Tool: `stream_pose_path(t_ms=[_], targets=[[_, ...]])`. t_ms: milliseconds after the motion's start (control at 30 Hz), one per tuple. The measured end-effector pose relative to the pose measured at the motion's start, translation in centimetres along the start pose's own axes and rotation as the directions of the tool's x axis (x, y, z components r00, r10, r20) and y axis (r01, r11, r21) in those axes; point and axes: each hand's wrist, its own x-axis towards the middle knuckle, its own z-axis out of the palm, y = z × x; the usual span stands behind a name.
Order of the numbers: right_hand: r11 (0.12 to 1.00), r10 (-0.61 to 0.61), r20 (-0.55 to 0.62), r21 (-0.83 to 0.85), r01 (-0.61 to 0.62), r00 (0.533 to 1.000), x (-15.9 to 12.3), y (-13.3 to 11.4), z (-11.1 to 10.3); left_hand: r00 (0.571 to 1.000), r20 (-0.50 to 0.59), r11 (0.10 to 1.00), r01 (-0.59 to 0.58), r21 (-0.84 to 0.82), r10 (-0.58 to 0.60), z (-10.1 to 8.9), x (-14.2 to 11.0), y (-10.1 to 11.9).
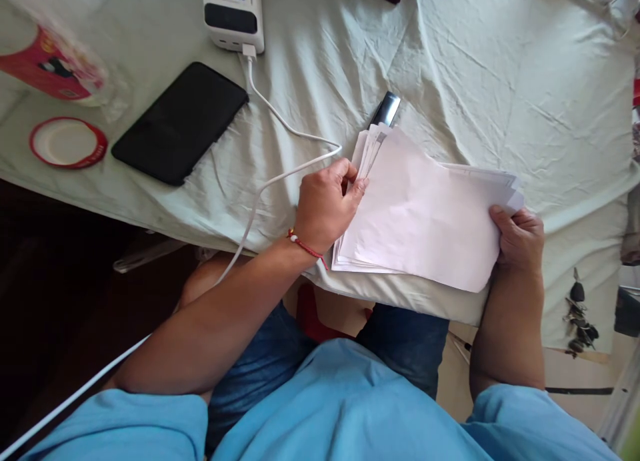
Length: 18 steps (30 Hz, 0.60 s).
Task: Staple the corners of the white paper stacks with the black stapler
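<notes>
Papers (pixel 420 211) between fingers (pixel 344 169); both sides pinched

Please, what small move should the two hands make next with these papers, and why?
Perhaps the left hand and right hand should gently even up the paper stack, because both hold it while its edges stick out unevenly at the upper left and right.

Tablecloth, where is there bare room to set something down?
The widest bare tablecloth lies beyond the papers and right hand, toward the far right. A smaller patch sits between the white cable, the power bank and the shiny dark object. Crowded: the left, with phone, red ring and pink packet, and around your left hand, between cable and papers.
</notes>
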Motion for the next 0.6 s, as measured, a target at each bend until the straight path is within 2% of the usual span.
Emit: stream_pose_path(t_ms=[267, 600], targets=[[1.000, -0.011, -0.012, -0.002, 0.011, 1.000, 0.20, 0.11, -0.02, 0.990, 0.071, 0.956, 0.139, -0.257, -0.125, -0.23, 0.30, -0.21], [1.000, -0.012, -0.034, 0.024, 0.013, 0.999, 0.28, 0.12, 0.07, 0.974, 0.148, 0.902, 0.216, -0.373, -0.172, -0.51, 0.68, -0.44]])
